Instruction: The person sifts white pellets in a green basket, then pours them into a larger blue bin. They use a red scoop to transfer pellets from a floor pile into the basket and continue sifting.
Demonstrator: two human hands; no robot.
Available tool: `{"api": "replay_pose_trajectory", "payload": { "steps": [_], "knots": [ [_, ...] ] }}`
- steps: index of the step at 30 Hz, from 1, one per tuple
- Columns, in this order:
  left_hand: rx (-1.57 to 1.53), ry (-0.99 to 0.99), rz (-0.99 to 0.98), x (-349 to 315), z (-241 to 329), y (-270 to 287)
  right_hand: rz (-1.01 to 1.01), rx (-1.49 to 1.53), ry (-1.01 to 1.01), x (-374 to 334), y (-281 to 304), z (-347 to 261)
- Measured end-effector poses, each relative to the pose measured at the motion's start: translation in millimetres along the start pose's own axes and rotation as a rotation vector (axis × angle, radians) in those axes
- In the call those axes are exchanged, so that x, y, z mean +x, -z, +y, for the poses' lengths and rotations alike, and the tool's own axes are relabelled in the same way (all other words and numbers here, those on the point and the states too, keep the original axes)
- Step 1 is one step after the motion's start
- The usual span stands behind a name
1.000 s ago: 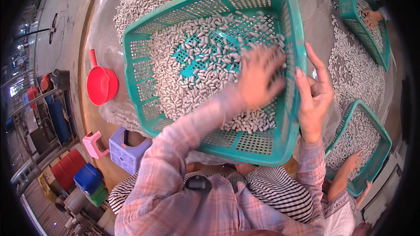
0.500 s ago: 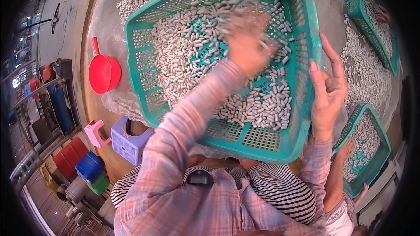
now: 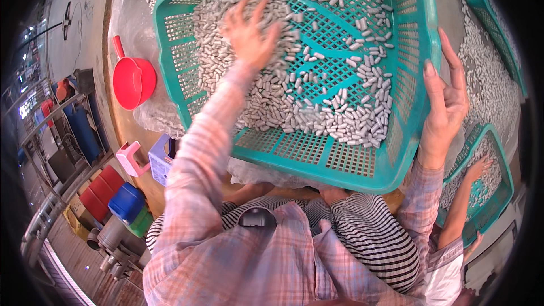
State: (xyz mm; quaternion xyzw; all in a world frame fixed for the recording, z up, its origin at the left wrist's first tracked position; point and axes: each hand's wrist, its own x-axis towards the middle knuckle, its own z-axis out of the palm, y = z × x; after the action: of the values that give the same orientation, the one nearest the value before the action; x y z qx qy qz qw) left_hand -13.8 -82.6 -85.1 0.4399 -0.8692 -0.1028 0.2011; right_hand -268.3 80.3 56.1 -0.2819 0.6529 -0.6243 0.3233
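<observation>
Across my lap and the work surface rests a large green plastic basket (image 3: 429, 34) with lattice walls and bottom. Inside it lie many pale grey capsules (image 3: 266, 102), heaped on the left and thinner at the middle and right, where the green lattice shows through. My left hand (image 3: 252, 37), fingers spread, presses on the heap in the basket's far left part. At the basket's right side my right hand (image 3: 445, 113) grips the rim, its thumb and fingers against the outer edge.
A red dipper (image 3: 134, 82) lies left of the basket on plastic sheeting (image 3: 130, 28). Nearer me are a pink stool (image 3: 131, 158) and a purple stool (image 3: 161, 161). On the right, a co-worker's hand (image 3: 480, 167) is in another green basket (image 3: 504, 181); loose capsules (image 3: 487, 73) spread beyond.
My left hand has swept from the basket's right middle to its far left, pushing capsules leftward and baring more lattice. The basket and my right hand appear slightly farther right and up.
</observation>
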Motion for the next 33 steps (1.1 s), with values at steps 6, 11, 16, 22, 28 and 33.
{"api": "replay_pose_trajectory", "payload": {
  "steps": [6,11,16,22,28,33],
  "knots": [
    [-0.285,-0.423,-0.33,-15.2,137.5,-18.3,-0.066,-0.093,-0.01,2.8,7.9,2.7],
    [-0.005,-0.462,-0.779,-51.8,18.1,38.6,-0.005,-0.067,-0.025,9.5,9.4,-2.8],
    [0.236,0.317,0.14,21.9,-22.6,-12.9,-0.081,0.009,-0.007,9.4,13.3,4.3],
    [-0.105,-0.058,0.072,33.7,130.2,-42.1,-0.071,0.014,0.026,2.7,9.4,-3.2],
    [-0.06,-0.464,-0.487,-67.0,51.7,21.5,-0.007,0.008,-0.042,5.8,7.9,-7.7],
    [0.256,0.142,-0.195,9.0,-1.1,6.9,-0.064,0.028,-0.036,8.8,16.7,-7.0]
  ]
}}
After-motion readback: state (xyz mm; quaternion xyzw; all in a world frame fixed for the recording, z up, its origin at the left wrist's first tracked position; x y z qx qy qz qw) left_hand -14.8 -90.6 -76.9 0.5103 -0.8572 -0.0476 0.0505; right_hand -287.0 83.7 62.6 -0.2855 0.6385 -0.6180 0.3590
